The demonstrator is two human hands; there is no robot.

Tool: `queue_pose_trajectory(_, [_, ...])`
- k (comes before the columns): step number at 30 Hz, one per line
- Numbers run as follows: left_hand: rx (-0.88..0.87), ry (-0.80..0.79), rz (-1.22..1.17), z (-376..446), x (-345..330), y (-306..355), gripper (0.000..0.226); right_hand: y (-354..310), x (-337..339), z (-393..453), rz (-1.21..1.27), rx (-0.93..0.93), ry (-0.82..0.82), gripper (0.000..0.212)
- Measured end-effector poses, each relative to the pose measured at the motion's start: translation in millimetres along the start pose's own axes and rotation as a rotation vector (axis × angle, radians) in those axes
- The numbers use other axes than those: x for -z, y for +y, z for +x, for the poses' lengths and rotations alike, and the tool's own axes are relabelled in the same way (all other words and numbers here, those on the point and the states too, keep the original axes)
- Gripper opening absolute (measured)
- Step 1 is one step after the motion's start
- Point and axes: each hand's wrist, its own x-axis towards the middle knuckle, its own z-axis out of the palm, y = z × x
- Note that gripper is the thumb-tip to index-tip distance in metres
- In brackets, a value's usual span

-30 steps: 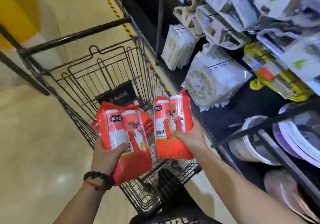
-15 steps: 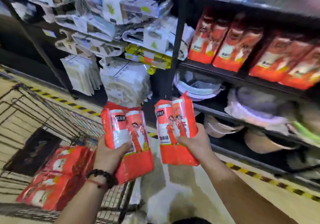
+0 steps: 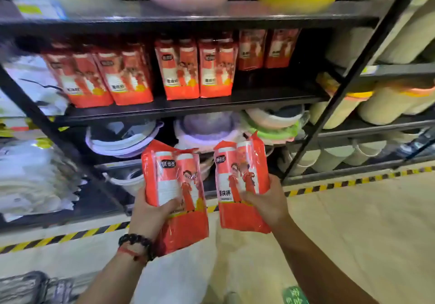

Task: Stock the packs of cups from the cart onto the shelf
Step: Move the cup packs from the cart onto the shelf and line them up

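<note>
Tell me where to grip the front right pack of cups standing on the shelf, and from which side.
Grip the front right pack of cups on the shelf by its two narrow side edges, midway up, coming in from the front. It stands upright facing out with open shelf to its right, but its left edge is tight against the neighbouring pack, so fingers probably need to wedge in there.

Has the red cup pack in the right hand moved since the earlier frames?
Yes. The red cup pack in the right hand has swung from over the cart to below the black shelf of matching packs.
</note>
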Motion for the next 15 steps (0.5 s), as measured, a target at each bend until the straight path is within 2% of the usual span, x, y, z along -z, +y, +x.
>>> queue_pose_trajectory(4, [-0.055,-0.116,0.007,3,-81,28,0.064,7,78,26,0.056,-0.021,0.133,0.073])
queue_pose_trajectory(7, [-0.117,-0.146,0.021,12,-123,46,0.068,8,118,43,0.058,-0.013,0.221,0.074])
queue_pose_trajectory(12, [-0.184,-0.183,0.013,39,-172,76,0.054,2,157,80,0.098,-0.008,0.31,0.067])
queue_pose_trajectory(15, [-0.171,-0.219,-0.02,69,-194,86,0.062,-6,166,108,0.102,0.0,0.32,0.079])
